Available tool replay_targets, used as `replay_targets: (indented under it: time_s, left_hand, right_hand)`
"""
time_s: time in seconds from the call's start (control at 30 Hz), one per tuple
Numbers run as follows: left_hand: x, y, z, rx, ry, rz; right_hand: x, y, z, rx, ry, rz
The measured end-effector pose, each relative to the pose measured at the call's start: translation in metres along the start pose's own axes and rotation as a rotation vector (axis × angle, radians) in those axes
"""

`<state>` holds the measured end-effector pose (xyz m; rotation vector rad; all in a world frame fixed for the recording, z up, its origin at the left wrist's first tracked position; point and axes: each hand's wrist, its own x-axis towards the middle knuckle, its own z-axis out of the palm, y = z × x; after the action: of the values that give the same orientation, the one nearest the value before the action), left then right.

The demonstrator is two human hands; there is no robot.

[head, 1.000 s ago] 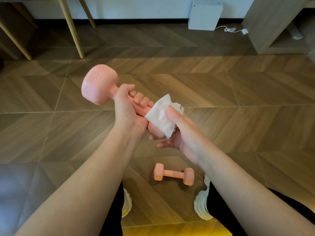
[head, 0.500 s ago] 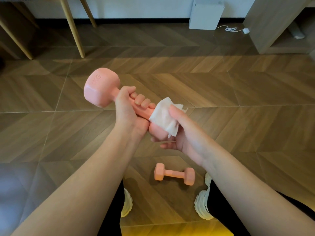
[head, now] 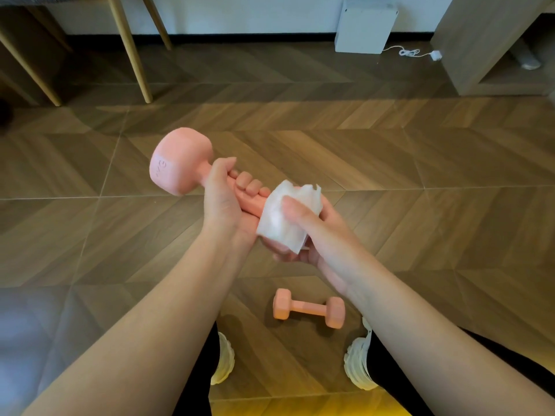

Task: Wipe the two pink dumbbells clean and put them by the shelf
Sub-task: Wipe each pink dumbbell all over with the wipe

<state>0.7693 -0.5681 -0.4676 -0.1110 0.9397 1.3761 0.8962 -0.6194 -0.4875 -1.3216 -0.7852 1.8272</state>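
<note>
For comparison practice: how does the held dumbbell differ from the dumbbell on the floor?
The held dumbbell tilts in the air in the left hand; the floor dumbbell lies flat, untouched. The right hand holds a white wipe round the held one; the floor one is bare. Both are pink.

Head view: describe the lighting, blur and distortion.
Head view: soft, even light; the floor dumbbell throws a soft shadow. Head view: wide-angle bend curves the floor seams. Head view: yellow glow at the bottom edge, pale haze lower left; the held dumbbell is sharp.
</note>
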Motion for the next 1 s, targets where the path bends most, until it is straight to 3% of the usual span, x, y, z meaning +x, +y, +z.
replay_targets:
  time_s: [0.2, 0.33, 0.47, 0.63, 0.73, 0.9, 1.0]
  left_hand:
    - [-0.001, 0.007, 0.0, -0.028, -0.007, 0.05]
    - [-0.003, 0.004, -0.002, -0.037, 0.004, 0.032]
    - [-0.004, -0.001, -0.001, -0.001, 0.001, 0.027]
    - [-0.002, 0.001, 0.002, -0.019, -0.023, 0.032]
    - [-0.002, -0.002, 0.001, -0.01, -0.026, 0.027]
    - [-0.001, -0.004, 0.001, 0.003, -0.025, 0.023]
    - [-0.001, -0.004, -0.001, 0.014, -0.041, 0.029]
  right_hand:
    - [-0.003, -0.005, -0.005, -0.021, -0.151, -0.041]
    - [-0.004, 0.0, 0.002, -0.128, -0.045, -0.063]
    - [-0.003, -0.003, 0.005, -0.027, 0.047, -0.051]
    - [-0.006, -0.004, -0.007, -0.036, -0.091, -0.068]
    - [-0.006, -0.001, -0.005, -0.095, -0.04, -0.076]
    - [-0.006, -0.007, 0.001, -0.005, 0.041, -0.008]
    - [-0.007, -0.007, -0.005, 0.113, -0.086, 0.134]
